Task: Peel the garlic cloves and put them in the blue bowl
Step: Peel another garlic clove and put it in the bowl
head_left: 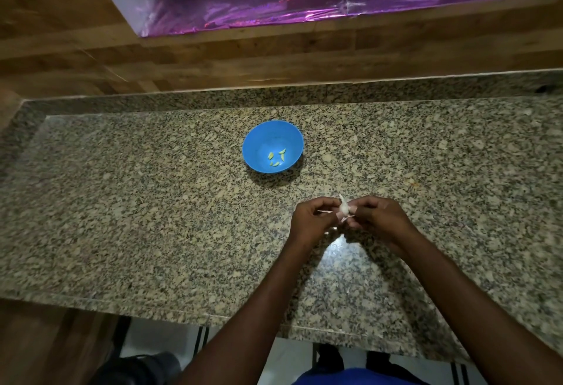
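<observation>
A blue bowl [292, 138] stands on the granite counter [152, 202], a little beyond my hands, with several peeled pale-green garlic cloves [277, 159] at its bottom. Between my hands is a white garlic piece [344, 209] with papery skin sticking out. My left hand [313, 220] pinches it from the left and my right hand [377, 220] pinches it from the right, both with curled fingers, just above the counter. Most of the garlic is hidden by my fingertips.
A wooden wall [274, 58] runs behind the counter, with a window ledge covered in shiny purple foil [304, 10]. The counter's front edge [182, 311] lies near my body; the floor and a dark object [143, 366] show below it.
</observation>
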Action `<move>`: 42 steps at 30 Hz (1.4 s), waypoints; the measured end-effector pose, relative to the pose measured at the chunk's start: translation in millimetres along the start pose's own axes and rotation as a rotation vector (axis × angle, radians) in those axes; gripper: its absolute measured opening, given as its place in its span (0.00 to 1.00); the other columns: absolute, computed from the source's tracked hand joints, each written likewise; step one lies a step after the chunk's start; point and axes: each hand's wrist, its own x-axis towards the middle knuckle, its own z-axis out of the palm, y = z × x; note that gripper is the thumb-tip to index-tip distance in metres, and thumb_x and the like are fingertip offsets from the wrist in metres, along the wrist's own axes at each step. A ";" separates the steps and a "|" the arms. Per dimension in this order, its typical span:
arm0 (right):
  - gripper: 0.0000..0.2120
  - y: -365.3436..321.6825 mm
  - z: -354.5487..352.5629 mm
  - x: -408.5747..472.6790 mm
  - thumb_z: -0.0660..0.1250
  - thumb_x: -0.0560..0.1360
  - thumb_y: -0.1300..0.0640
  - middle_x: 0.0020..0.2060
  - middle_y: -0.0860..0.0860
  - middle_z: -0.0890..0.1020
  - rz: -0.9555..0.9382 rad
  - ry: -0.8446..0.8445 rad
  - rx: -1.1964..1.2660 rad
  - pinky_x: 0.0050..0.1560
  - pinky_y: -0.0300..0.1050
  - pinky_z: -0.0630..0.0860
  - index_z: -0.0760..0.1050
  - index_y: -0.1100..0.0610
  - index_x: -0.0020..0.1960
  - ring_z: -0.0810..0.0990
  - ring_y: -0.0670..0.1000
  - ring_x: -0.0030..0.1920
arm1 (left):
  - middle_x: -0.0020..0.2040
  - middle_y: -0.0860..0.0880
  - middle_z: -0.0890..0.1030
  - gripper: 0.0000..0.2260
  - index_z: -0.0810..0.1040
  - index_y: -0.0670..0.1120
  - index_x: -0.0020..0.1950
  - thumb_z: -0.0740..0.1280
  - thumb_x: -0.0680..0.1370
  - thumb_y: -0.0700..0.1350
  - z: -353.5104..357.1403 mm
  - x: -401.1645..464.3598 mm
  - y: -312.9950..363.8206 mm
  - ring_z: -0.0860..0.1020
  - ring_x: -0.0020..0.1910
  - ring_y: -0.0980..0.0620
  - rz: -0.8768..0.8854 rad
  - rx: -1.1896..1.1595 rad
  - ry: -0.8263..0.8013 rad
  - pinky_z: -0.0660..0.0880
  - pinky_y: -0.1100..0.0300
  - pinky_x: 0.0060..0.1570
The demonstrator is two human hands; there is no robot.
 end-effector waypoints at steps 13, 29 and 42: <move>0.02 1.1 -3.6 -13.8 0.70 0.74 0.69 0.37 0.63 0.84 -0.121 0.013 -0.072 0.40 0.48 0.84 0.79 0.68 0.47 0.83 0.58 0.35 | 0.50 0.38 0.85 0.11 0.84 0.39 0.58 0.72 0.76 0.35 10.0 -10.4 2.3 0.84 0.45 0.47 -0.074 -0.164 -0.010 0.82 0.57 0.45; 0.07 0.6 -0.2 -20.5 0.71 0.73 0.71 0.42 0.67 0.85 -0.083 0.025 -0.094 0.49 0.56 0.84 0.81 0.68 0.50 0.85 0.66 0.46 | 0.49 0.41 0.86 0.14 0.84 0.41 0.58 0.76 0.73 0.36 9.2 -15.1 -3.0 0.85 0.48 0.40 -0.066 -0.099 0.000 0.80 0.36 0.51; 0.06 15.8 12.6 -18.1 0.76 0.66 0.64 0.34 0.58 0.84 -0.202 0.200 -0.301 0.40 0.50 0.80 0.80 0.60 0.40 0.84 0.56 0.35 | 0.46 0.45 0.87 0.12 0.86 0.44 0.56 0.77 0.73 0.40 7.9 -15.8 -5.5 0.84 0.47 0.37 -0.020 0.044 0.006 0.81 0.36 0.48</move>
